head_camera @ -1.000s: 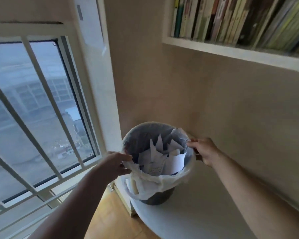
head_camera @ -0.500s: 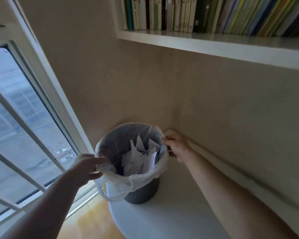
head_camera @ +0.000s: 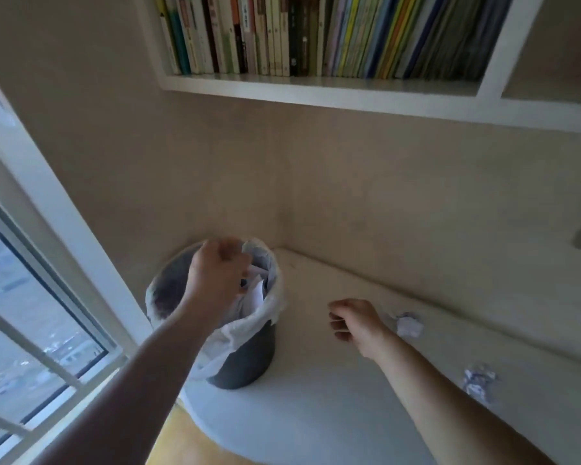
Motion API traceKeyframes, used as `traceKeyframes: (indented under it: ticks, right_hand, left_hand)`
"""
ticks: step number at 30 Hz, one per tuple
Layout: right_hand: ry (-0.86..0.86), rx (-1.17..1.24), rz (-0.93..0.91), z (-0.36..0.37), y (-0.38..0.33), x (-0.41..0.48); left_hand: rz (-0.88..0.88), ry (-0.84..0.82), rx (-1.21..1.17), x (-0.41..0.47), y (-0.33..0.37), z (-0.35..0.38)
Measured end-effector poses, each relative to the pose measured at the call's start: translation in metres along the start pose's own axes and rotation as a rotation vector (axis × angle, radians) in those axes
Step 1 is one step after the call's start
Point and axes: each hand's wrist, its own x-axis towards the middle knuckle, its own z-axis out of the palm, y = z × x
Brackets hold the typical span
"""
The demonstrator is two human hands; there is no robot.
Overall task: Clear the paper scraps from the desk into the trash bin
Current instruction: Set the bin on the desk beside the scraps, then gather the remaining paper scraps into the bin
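In the head view, the trash bin (head_camera: 245, 360) stood on the desk (head_camera: 316, 414) itself, at its left end by the window (head_camera: 31, 313), which I judge was a convenience: with the bin up on the surface, scraps could be dropped in without bending to the floor. A white liner (head_camera: 275, 297) was folded over its rim, and white paper scraps (head_camera: 256, 292) already stood up inside, filling much of the opening. The left hand (head_camera: 217, 273) hung directly over the bin's mouth, fingers curled downward in a loose fist; whether it gripped a scrap, pressed the paper down or was empty could not be told, since the knuckles hid the palm and the hand was blurred. Its place above the opening suggested either a drop or a tamping of the contents to make room. The right hand (head_camera: 356, 325) hovered just above the desk to the right of the bin, apart from it, fingers loosely bent and holding nothing visible. It lay just beside a crumpled paper ball (head_camera: 409, 324) near the back wall, and I judged that to be its likely next pickup. A second crumpled ball (head_camera: 478, 380) lay farther right on the desk, well apart from the bin, so the clearing looked unfinished. Above, a white shelf (head_camera: 316, 88) carried a row of books (head_camera: 316, 35), out of the way of the work.
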Motion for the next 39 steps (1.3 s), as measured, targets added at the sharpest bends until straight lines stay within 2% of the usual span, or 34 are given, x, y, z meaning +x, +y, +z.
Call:
traceKeyframes:
  ticks: [3,6,10,15,17,20,23,28,31,33,35,39]
  right_hand:
    - [0.056,-0.032,-0.016,-0.022,0.014,-0.031]
    - [0.160,-0.137,-0.044,-0.054,0.033,-0.059]
    - [0.459,-0.569,-0.052,-0.113,0.066,-0.088]
    - [0.669,-0.519,0.048,-0.179,0.114,-0.121]
    - [0.677,-0.502,0.090,-0.198,0.131,-0.122]
    - [0.647,-0.544,0.143,-0.223,0.148,-0.106]
    - [0.620,-0.584,0.117,-0.238,0.155,-0.068]
    - [0.568,-0.764,-0.145,-0.221,0.173,0.002]
    - [0.665,-0.710,-0.192,-0.212,0.173,0.035]
    - [0.721,-0.638,-0.128,-0.222,0.164,0.053]
    - [0.694,-0.571,-0.022,-0.235,0.146,0.069]
    - [0.608,-0.806,0.113,-0.245,0.107,0.105]
  left_hand:
    - [-0.041,-0.219,-0.186,-0.030,-0.002,0.044]
    - [-0.101,-0.370,-0.180,-0.056,-0.020,0.086]
    - [-0.139,-0.523,-0.026,-0.082,-0.055,0.131]
    - [-0.197,-0.641,0.040,-0.096,-0.078,0.185]
    - [-0.215,-0.668,0.050,-0.096,-0.086,0.208]
    - [-0.206,-0.643,0.099,-0.087,-0.100,0.237]
    - [-0.103,-0.607,0.218,-0.064,-0.115,0.263]
    - [0.124,-0.552,0.530,-0.004,-0.138,0.306]
    - [0.152,-0.433,0.636,0.047,-0.148,0.322]
    - [0.150,-0.347,0.692,0.083,-0.155,0.328]
    - [0.163,-0.274,0.783,0.116,-0.164,0.332]
    - [0.189,-0.193,0.964,0.170,-0.184,0.335]
